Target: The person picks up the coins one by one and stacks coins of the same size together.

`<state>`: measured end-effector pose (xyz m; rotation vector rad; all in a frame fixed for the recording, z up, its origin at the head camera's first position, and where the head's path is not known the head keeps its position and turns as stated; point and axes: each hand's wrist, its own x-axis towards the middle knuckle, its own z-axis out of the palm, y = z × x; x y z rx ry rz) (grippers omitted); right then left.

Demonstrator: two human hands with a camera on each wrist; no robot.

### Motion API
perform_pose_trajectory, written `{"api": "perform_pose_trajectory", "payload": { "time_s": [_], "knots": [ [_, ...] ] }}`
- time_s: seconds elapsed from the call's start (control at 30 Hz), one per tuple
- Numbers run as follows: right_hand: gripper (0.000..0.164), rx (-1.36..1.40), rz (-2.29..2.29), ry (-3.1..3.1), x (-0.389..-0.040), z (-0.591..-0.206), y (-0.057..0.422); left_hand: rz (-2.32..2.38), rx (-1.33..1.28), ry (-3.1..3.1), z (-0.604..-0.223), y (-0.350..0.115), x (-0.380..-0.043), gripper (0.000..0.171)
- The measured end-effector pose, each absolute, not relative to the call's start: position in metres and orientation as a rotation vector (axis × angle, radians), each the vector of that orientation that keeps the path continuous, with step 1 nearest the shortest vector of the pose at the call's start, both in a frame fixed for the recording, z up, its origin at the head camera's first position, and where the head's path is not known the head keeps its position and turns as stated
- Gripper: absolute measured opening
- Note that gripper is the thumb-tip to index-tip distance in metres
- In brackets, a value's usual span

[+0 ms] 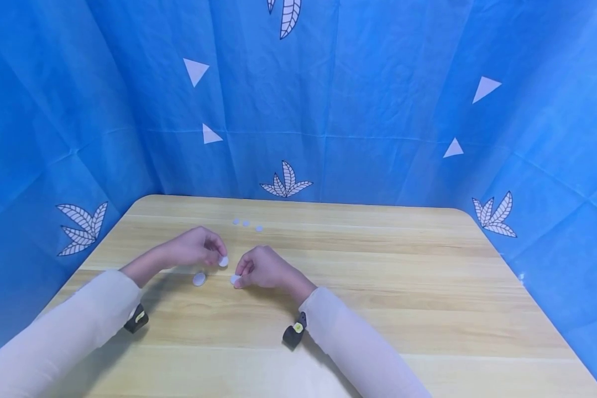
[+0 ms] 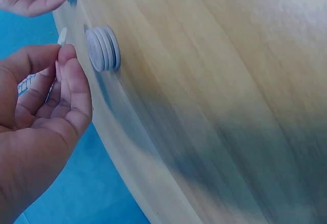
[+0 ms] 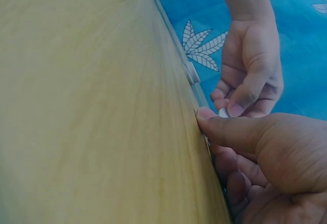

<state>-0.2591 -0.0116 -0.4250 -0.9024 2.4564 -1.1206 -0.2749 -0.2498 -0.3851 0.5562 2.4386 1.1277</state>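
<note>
Between the thumb and fingers of my left hand (image 1: 199,247) is a small white round disc (image 1: 223,261), pinched near its edge. My right hand (image 1: 266,268) pinches a second white disc (image 1: 235,278), low over the table and a little nearer to me. Just below the left hand stands a short stack of white discs (image 2: 103,49), several high in the left wrist view. Neither hand touches that stack. In the right wrist view the thumb of the right hand (image 3: 265,152) hides most of its own disc, while the left hand's disc (image 3: 223,112) shows behind it.
Three white discs, among them the rightmost disc (image 1: 259,228), lie in a row farther back on the wooden table (image 1: 403,276). A blue curtain (image 1: 378,99) with leaf and triangle prints surrounds the table's back and sides.
</note>
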Motion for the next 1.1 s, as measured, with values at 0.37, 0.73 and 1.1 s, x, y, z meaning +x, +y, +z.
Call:
{"api": "perform_pose_trajectory", "payload": {
  "time_s": [0.37, 0.73, 1.1],
  "knots": [
    [0.016, -0.897, -1.109, 2.464, -0.258, -0.425, -0.012, 1.065, 0.602, 2.436, -0.387, -0.243, -0.271, 0.017],
    [0.017, -0.920, -1.124, 2.455, -0.258, -0.423, -0.011, 1.021, 0.606, 2.445, -0.383, -0.232, -0.266, 0.018],
    [0.017, -0.913, -1.114, 2.464, -0.258, -0.423, -0.013, 0.994, 0.461, 2.453, -0.384, -0.225, -0.261, 0.016]
  ]
}}
